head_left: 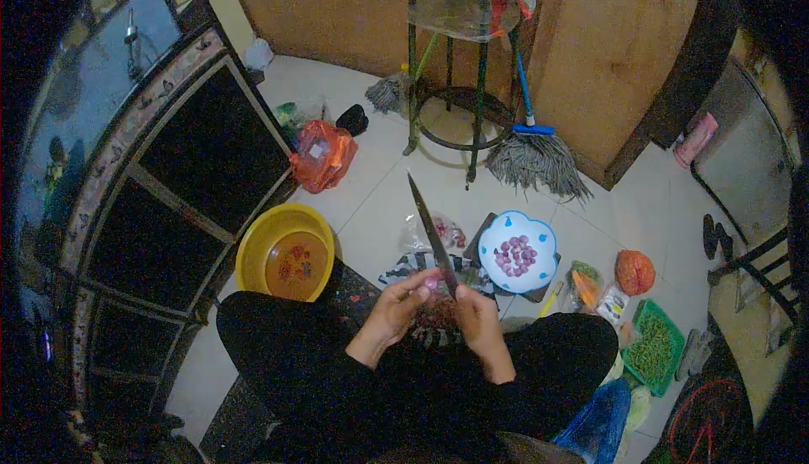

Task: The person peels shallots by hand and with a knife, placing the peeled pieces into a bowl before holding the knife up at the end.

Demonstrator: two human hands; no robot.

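Note:
Between the thumb and fingers of my left hand (394, 311) is a small pink-purple shallot (432, 284). My right hand (479, 319) is closed round the handle of a long knife (428, 224), its blade pointing up and away from me, close beside the shallot. Below both hands, shallot skins (434, 316) lie on a black-and-white striped plastic bag (396, 268), partly hidden by my hands. A clear bag of shallots (445, 232) sits just beyond the blade. To the right stands a white bowl with blue marks (543, 257), holding several peeled shallots (516, 255).
At left, a yellow basin (253, 249) holds liquid with red pieces, beside a dark cabinet (160, 203). A green basket (674, 363) of small green pieces and an orange-red bundle (634, 273) lie right. Ahead are a red bag (323, 160), a mop (539, 165) and a metal stand (480, 85).

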